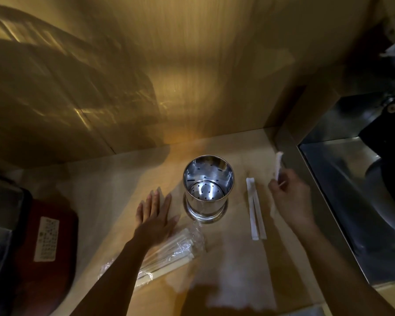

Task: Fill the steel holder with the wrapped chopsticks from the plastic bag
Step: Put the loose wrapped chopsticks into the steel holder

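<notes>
The steel holder (207, 188), perforated and with nothing inside, stands upright in the middle of the wooden counter (233, 258). A clear plastic bag of wrapped chopsticks (173, 249) lies at the lower left of it. My left hand (154, 216) rests flat and open on the counter, over the bag's upper end. Two wrapped chopstick pairs (255, 210) lie side by side to the right of the holder. My right hand (291, 198) is raised beyond them, pinching one wrapped pair (278, 165) that points upward and looks blurred.
A wooden wall closes the back of the counter. A red and black appliance with a white label (46, 238) sits at the left edge. A steel sink or tray surface (351, 183) borders the counter on the right, with dark items on it.
</notes>
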